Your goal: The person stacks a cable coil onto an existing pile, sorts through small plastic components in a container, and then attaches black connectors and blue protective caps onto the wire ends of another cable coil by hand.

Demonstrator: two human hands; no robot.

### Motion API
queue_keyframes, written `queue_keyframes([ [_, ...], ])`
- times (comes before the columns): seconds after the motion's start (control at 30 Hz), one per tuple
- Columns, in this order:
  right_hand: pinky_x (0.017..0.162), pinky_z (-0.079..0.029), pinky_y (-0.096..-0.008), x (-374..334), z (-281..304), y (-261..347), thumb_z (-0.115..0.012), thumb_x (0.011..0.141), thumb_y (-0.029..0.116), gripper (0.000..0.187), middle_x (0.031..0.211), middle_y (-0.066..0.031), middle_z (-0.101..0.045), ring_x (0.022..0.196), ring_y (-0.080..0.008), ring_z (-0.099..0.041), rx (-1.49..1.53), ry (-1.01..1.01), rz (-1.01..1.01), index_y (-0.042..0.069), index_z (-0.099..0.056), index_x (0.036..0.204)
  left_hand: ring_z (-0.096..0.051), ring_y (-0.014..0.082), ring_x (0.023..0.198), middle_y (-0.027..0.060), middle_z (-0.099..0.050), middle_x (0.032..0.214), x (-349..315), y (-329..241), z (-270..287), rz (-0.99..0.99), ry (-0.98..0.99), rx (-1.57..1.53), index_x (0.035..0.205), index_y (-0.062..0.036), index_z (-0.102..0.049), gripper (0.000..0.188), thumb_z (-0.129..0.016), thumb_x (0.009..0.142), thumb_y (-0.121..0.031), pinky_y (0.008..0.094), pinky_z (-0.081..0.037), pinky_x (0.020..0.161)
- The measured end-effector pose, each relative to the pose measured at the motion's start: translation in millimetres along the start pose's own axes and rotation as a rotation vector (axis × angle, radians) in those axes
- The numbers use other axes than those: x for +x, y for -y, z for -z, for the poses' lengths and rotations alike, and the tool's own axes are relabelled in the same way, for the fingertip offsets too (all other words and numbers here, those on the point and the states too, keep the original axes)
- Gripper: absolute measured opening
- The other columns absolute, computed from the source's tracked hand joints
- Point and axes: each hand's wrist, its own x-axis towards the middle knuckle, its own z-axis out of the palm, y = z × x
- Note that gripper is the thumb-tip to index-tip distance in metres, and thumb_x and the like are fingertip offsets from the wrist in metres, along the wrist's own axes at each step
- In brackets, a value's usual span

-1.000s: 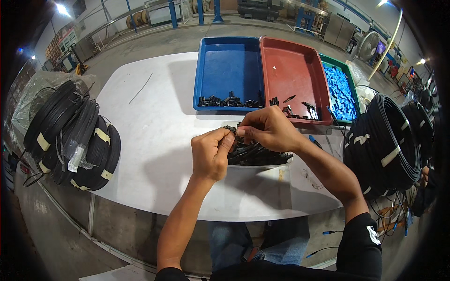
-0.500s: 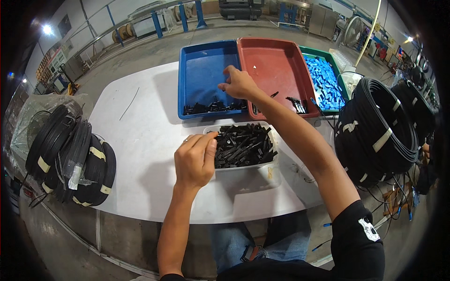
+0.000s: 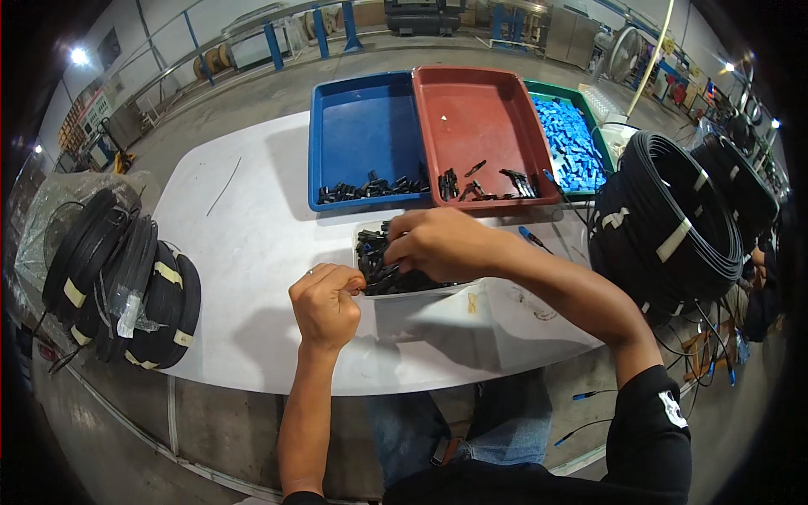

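A translucent white bin [image 3: 409, 295] full of small black plastic connector parts [image 3: 370, 249] stands at the middle of the table. Over it, my right hand [image 3: 450, 242] reaches down with curled fingers among the parts; what its fingertips hold is hidden. My left hand [image 3: 326, 305] is closed beside the bin's left edge, wearing a ring, and its contents do not show. Behind the bin, a blue tray [image 3: 370, 118] has black parts heaped along its near side. To its right, a red tray [image 3: 484, 109] contains separate small groups of black parts.
A green tray [image 3: 600, 126] of blue connectors [image 3: 572, 143] sits at the far right. Coils of black cable [image 3: 673, 210] stand on the right, more cable coils [image 3: 172, 303] on the left. A thin wire [image 3: 224, 187] lies on the white table [image 3: 244, 252]. A blue-tipped cable end [image 3: 532, 238] rests near the bin.
My right hand has come back from above the blue tray to the bin, uncovering the parts in both trays. My left hand has shifted slightly left and down. The whole view has shifted slightly.
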Motion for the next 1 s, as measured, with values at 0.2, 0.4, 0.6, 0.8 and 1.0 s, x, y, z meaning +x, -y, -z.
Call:
queue_keyframes([
  [0.2,0.076,-0.052,-0.042,12,-4,6,-0.077,0.078,0.01,0.017,0.101,-0.0128,-0.064,0.092,-0.0342,-0.065,-0.068,0.189,-0.185,0.004,-0.07,0.093,-0.065,0.0253,0.06,0.0107,-0.066,0.064,-5,-16,0,0.074,0.04,-0.022,0.072,-0.0016,-0.07,0.016,-0.057,0.07,0.007,0.0319,-0.049,0.055],
  [0.4,0.075,-0.051,-0.0407,-4,-1,-3,-0.073,0.081,0.0,0.02,0.093,-0.0151,-0.064,0.086,-0.0331,-0.066,0.204,-0.015,-0.214,0.003,-0.066,0.1,-0.064,0.0197,0.055,0.0112,-0.069,0.068,-11,-12,-1,0.107,0.053,-0.122,0.083,-0.0001,-0.074,0.013,-0.065,0.089,-0.008,0.0284,-0.048,0.054],
  [0.6,0.072,-0.055,-0.0289,-26,2,-9,-0.068,0.092,0.002,0.017,0.091,-0.0067,-0.068,0.083,-0.0122,-0.066,0.977,-0.316,-0.311,0.0,-0.061,0.107,-0.067,0.0228,0.062,0.0132,-0.069,0.072,-2,-21,-18,0.128,0.036,-0.111,0.085,-0.0018,-0.074,0.007,-0.068,0.082,-0.003,0.0329,-0.051,0.058],
  [0.8,0.055,-0.043,-0.0197,-36,-13,-2,-0.074,0.09,0.01,0.013,0.082,0.0007,-0.066,0.066,-0.0046,-0.056,1.192,-0.468,-0.368,0.004,-0.065,0.097,-0.069,0.0252,0.072,0.0132,-0.072,0.081,17,-41,-33,0.036,0.006,-0.156,0.099,-0.0009,-0.074,0.023,-0.077,0.084,-0.018,0.0329,-0.052,0.062],
  [1.0,0.062,-0.048,-0.0216,-40,-13,11,-0.074,0.086,0.0,0.009,0.084,-0.0006,-0.069,0.072,-0.0049,-0.061,1.085,-0.447,-0.388,0.001,-0.07,0.094,-0.066,0.0224,0.057,0.0138,-0.07,0.07,20,-39,-32,0.042,-0.047,-0.117,0.081,0.0014,-0.073,0.005,-0.075,0.077,-0.001,0.0304,-0.05,0.055],
])
